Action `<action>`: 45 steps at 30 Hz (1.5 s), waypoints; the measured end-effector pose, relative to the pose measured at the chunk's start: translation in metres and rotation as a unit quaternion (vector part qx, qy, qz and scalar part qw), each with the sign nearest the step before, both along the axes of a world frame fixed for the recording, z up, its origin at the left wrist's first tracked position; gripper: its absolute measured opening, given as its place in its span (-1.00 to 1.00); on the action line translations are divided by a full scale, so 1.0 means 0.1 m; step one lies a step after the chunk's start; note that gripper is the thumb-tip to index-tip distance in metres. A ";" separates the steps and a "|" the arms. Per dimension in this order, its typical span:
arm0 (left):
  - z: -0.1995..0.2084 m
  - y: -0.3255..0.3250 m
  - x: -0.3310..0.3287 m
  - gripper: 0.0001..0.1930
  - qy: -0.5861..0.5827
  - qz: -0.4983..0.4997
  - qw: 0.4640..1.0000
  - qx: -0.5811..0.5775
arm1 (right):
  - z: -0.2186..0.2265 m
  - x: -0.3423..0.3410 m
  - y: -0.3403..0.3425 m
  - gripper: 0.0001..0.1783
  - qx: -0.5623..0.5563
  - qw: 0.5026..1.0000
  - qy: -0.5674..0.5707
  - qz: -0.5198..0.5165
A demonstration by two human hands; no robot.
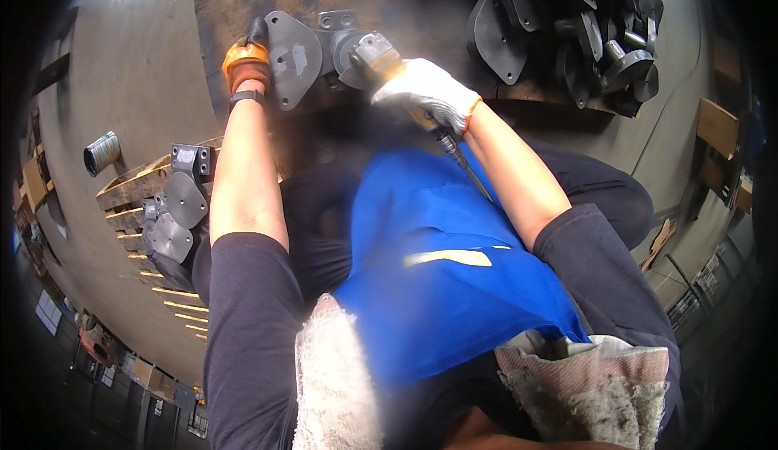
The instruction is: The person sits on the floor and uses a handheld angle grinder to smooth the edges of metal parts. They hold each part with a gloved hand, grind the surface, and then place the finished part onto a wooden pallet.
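Observation:
My left hand (245,65), in an orange and black glove, grips the left edge of a dark grey metal plate (293,59). The plate is roughly diamond-shaped, with rounded ends and small holes. It joins a bracket with a drilled block (337,20) on its right. My right hand (428,90), in a white knit glove, is closed around a hand-held grinder (378,54). The tool's head is over the bracket, its round disc against or just above the metal; contact cannot be made out. A hose (462,156) runs from the tool toward my lap.
Several similar grey metal parts (501,40) are heaped on the right of the brown worktop (429,4). More of them (185,199) lie on a slatted wooden pallet (134,189) at lower left. A ribbed metal can (102,154) is on the floor beyond it.

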State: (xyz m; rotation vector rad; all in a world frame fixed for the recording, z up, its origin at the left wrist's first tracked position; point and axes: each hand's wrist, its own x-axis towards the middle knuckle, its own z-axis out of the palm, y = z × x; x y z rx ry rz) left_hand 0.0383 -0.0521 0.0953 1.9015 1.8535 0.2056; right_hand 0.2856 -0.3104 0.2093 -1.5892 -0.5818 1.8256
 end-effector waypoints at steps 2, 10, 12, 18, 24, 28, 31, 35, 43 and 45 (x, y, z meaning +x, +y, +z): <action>0.04 0.02 0.00 -0.43 0.005 0.001 0.999 -0.044 | -0.08 -0.01 -0.07 -0.74 0.022 1.000 -0.013 0.001; -0.14 0.18 -0.12 -0.18 0.020 -0.036 0.999 -0.005 | -0.03 -0.03 -0.03 -0.73 -0.002 1.000 0.023 -0.012; 0.15 -0.06 0.13 -0.19 0.010 0.016 1.000 -0.009 | 0.01 -0.03 -0.03 -0.72 -0.011 0.999 0.032 -0.032; 0.18 -0.05 0.08 -0.19 -0.028 0.007 0.999 -0.019 | 0.07 -0.02 0.00 -0.70 -0.009 1.000 0.002 0.005; 0.11 -0.02 0.07 -0.18 0.007 -0.006 1.000 0.012 | -0.05 0.01 -0.15 -0.69 -0.043 0.999 0.027 0.000; 0.12 -0.07 0.05 -0.19 0.017 -0.001 1.000 0.020 | -0.13 0.01 -0.38 -0.69 0.022 0.998 -0.044 0.042; 0.12 -0.07 0.08 -0.21 0.019 -0.006 0.999 0.030 | -0.12 0.02 -0.41 -0.69 0.009 1.000 0.007 0.008; 0.15 -0.06 0.13 -0.23 0.024 -0.034 0.999 0.025 | -0.09 -0.03 -0.35 -0.65 -0.009 1.000 -0.020 0.013; 0.01 0.00 0.04 -0.26 0.055 -0.041 0.997 0.032 | -0.12 -0.04 -0.32 -0.59 0.031 0.995 -0.082 0.057; -0.44 0.22 -0.30 -0.25 0.064 -0.081 0.992 0.071 | -0.19 0.00 -0.37 -0.57 0.045 0.992 -0.096 0.064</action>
